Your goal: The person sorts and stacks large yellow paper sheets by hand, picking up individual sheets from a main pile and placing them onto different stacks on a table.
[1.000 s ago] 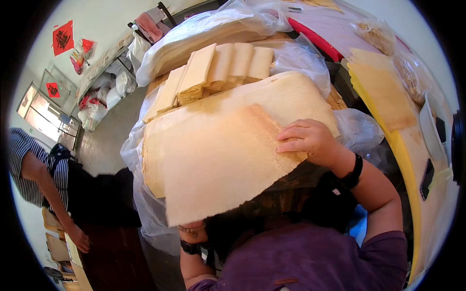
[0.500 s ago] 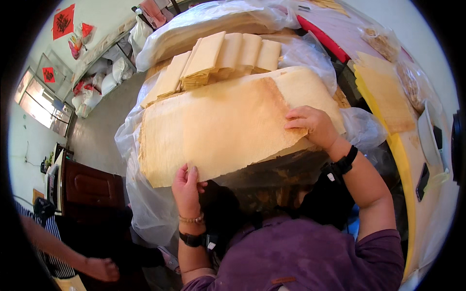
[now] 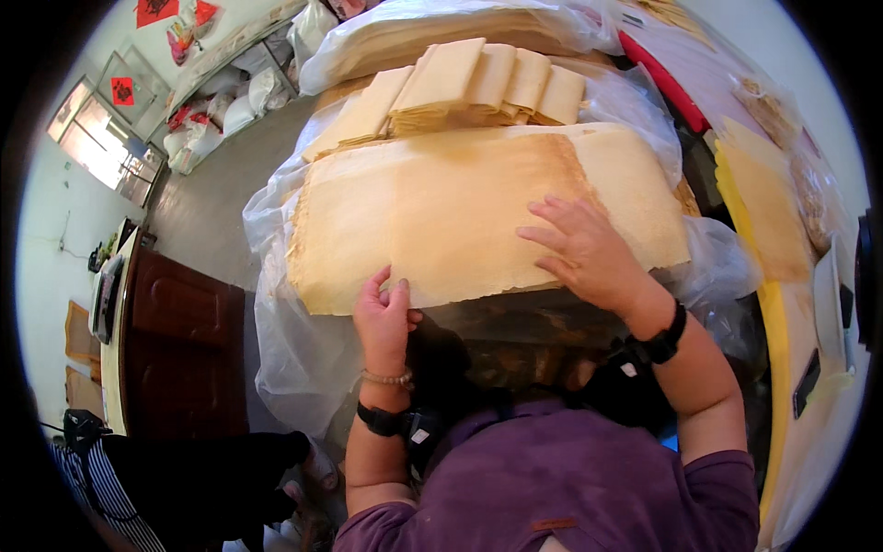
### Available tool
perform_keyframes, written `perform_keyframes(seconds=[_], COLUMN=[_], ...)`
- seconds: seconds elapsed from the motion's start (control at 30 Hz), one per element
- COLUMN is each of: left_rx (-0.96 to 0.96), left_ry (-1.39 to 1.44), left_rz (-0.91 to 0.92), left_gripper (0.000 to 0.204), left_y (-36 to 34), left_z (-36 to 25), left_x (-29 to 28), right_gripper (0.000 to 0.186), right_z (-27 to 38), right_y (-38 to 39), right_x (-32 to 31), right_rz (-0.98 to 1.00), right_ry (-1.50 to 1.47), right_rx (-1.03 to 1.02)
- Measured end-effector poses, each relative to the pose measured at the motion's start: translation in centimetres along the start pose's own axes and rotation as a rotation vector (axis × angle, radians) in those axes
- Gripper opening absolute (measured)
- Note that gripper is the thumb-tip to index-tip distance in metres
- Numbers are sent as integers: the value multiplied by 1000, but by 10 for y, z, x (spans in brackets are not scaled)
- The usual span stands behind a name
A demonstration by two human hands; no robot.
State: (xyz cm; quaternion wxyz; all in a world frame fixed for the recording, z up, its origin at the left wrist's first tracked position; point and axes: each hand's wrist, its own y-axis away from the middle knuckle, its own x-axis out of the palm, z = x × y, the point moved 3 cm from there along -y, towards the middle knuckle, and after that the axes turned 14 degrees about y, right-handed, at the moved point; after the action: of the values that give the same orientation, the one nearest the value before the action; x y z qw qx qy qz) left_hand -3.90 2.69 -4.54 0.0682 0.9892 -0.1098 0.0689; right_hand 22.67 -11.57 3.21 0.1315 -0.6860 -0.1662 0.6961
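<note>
A large pale yellow sheet (image 3: 432, 202) with a browner band at its right lies on a stack of similar sheets (image 3: 635, 184). My left hand (image 3: 386, 313) is at its front edge, fingers curled onto it. Over the sheet's right part, my right hand (image 3: 575, 248) has its fingers spread, fingertips over the browned area. Behind are several folded bundles (image 3: 441, 78) of the same material. Crumpled clear plastic (image 3: 285, 359) surrounds the stack.
A plastic-covered pile (image 3: 460, 23) lies at the back. At right are a long table (image 3: 777, 340) with sheets, bags and a phone (image 3: 807, 382). Left are a wooden cabinet (image 3: 184, 350), sacks (image 3: 239, 110) and, lower down, a person in a striped top (image 3: 110, 483).
The top sheet has shifted away from me and now lies flatter on the stack. My left hand moved up with it; my right hand opened and spread. The other person moved lower in view.
</note>
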Motion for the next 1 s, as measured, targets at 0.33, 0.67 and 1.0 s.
perform_keyframes(seconds=[0.33, 0.67, 1.0], left_rx=[49, 42, 353], left_ry=[247, 611, 601], left_rz=[-354, -170, -118], left_gripper=[28, 25, 41], left_y=[-1, -17, -13], left_z=[15, 6, -46], left_x=[-101, -79, 9], right_gripper=[46, 41, 41], right_z=[-3, 7, 9], right_y=[-6, -25, -26], right_x=[43, 33, 34], right_rz=[77, 3, 100], right_ry=[48, 108, 215], right_rx=[-21, 17, 63])
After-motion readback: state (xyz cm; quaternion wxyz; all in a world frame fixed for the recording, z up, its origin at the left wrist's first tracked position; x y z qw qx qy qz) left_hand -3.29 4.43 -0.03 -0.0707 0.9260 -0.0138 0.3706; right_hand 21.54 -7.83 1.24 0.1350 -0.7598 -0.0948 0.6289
